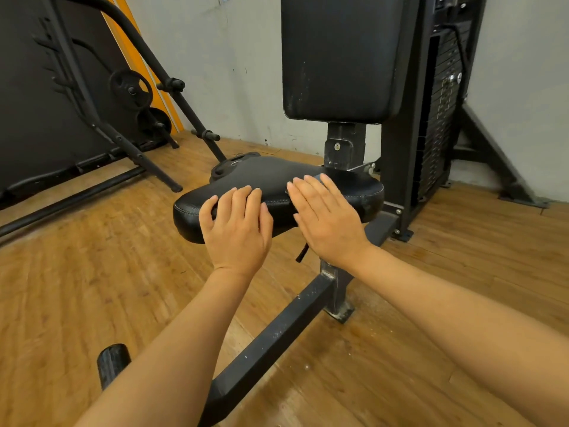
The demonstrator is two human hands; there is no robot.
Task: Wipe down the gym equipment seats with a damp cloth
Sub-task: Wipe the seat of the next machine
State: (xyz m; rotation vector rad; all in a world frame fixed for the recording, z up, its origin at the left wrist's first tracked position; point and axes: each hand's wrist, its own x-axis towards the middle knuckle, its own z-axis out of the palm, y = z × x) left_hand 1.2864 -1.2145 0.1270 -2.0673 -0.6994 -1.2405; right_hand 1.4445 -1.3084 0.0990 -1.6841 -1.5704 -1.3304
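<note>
A black padded seat (268, 177) of a weight machine sits at mid-frame, with a black upright back pad (341, 57) above it. My left hand (237, 229) hovers at the seat's near front edge, fingers extended and slightly apart, holding nothing. My right hand (326, 220) is flat and open beside it, fingertips over the seat's right half. Whether either palm touches the leather I cannot tell. No cloth is in view.
The machine's black steel base beam (277, 340) runs toward me across the wooden floor (92, 288). Its weight stack (440, 118) stands right of the back pad. A plate rack frame (132, 90) stands far left, and a black foam roller end (114, 365) at bottom left.
</note>
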